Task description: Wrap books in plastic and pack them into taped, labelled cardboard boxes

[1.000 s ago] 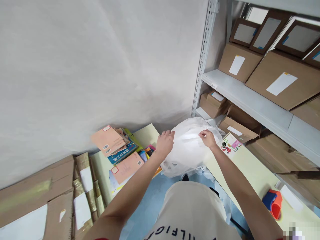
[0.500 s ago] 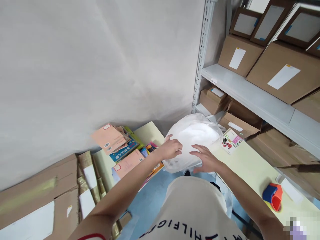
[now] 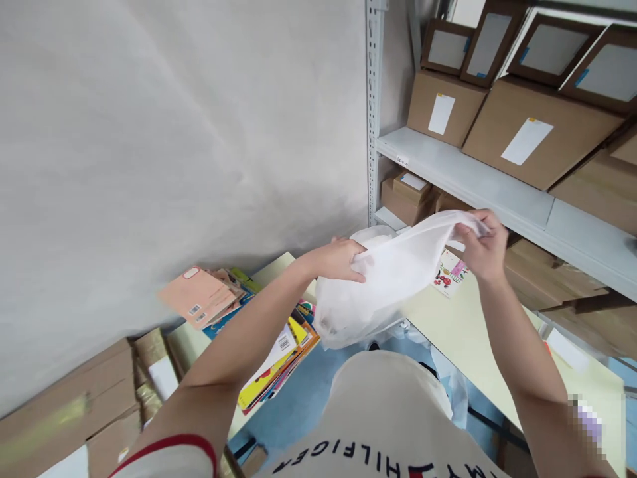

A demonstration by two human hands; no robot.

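Observation:
A white translucent plastic bag [image 3: 383,285] hangs in front of me, held up above the pale green table [image 3: 472,332]. My left hand [image 3: 338,259] is closed on the bag's left upper edge. My right hand [image 3: 480,249] grips the other end of that edge, raised higher and to the right, so the top is stretched between the two. The bag's lower part sags toward the table corner. A picture card with red fruit [image 3: 448,273] lies on the table just behind the bag.
A pile of colourful books and pink booklets [image 3: 239,312] lies at the left on the table. Metal shelving [image 3: 472,179] with brown cardboard boxes [image 3: 537,133] stands at the right. More cartons [image 3: 74,418] sit at lower left. A grey wall rises ahead.
Both hands went from pressing flat on the bag on the table to gripping its top edge and lifting it. My right hand has moved up and right. The view has shifted left.

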